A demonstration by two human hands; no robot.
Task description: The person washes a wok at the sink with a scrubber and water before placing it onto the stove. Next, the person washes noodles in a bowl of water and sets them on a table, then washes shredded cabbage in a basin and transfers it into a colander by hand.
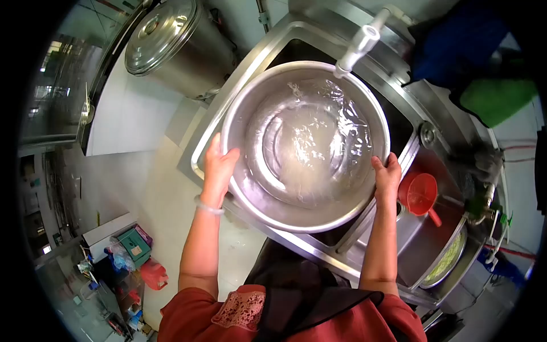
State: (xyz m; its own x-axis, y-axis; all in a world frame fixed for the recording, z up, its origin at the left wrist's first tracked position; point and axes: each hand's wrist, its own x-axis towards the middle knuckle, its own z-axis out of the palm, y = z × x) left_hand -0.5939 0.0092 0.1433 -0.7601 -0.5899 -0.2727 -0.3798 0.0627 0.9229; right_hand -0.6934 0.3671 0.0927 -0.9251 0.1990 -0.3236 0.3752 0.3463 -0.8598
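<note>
The steel sink unit (pixel 296 244) is the largest thing before me, much of it covered by my wide metal basin (pixel 242 117). The basin is over the sink opening, under the white spout (pixel 359 50), with clear water (pixel 310 149) in it; glare breaks up its surface. I can't tell whether the basin's underside touches the sink, as it is hidden.

Beyond my left side stands a tall lidded pot (pixel 191 57). At upper right hang a blue cloth (pixel 464 48) and a green cloth (pixel 501 100), their edges lost in the dark border. In the far right part of the sink, a bowl (pixel 460 263) of something pale green is partly covered by a metal edge, so I can't name what it holds.

My left hand (pixel 219 166) and right hand (pixel 387 179) are clamped on opposite sides of the basin's rim, thumbs inward, my other fingers partly hidden outside. A red dipper (pixel 420 194) lies just beside my right hand.
</note>
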